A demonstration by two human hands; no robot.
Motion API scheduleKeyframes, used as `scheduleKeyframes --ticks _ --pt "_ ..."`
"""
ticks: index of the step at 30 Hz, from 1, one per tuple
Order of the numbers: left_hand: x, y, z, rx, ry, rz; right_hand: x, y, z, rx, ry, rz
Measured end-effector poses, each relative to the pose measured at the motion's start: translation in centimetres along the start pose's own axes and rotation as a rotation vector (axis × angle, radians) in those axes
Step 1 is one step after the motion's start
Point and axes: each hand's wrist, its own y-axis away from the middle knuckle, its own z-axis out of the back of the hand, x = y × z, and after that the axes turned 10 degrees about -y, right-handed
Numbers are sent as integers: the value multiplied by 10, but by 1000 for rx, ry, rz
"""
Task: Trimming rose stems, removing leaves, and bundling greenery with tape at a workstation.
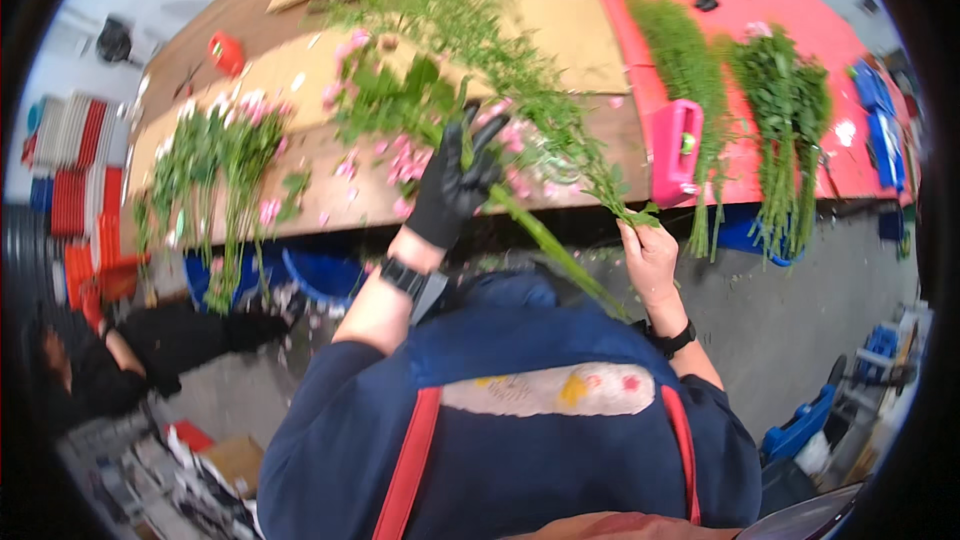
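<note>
My left hand (463, 178), in a black glove, holds a bunch of pink flowers with broad green leaves (409, 90). Some of its fingers are spread, and the bunch's thick green stems (555, 247) slant down to the right below the palm. My bare right hand (651, 255) pinches the lower stems of a long spray of feathery greenery (540, 82). That spray stretches up and left across the table, its far tip blurred. Loose pink blossoms and petals (409, 161) lie on the brown tabletop (330, 199) around my left hand.
Cut pink and white flowers (225, 142) overhang the table edge at left. Greenery (686, 75) and leafy stems (780, 97) lie on the red cover (795, 7), near a pink plastic container (675, 150). Blue tubs (322, 274) stand below. Another person (112, 360) is at left.
</note>
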Motion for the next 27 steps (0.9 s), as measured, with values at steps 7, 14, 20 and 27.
scheduleKeyframes --ticks 7,14,20,27 --pt "-12 -12 82 11 436 102 4 17 -55 520 14 -50" --pt "-2 18 105 -17 522 126 23 -39 -127 699 -605 -651" --pt "-6 25 150 -42 547 -30 24 -32 -122 835 -169 -34" --pt "-15 44 150 -303 512 -81 -44 -22 -36 1105 206 -44"
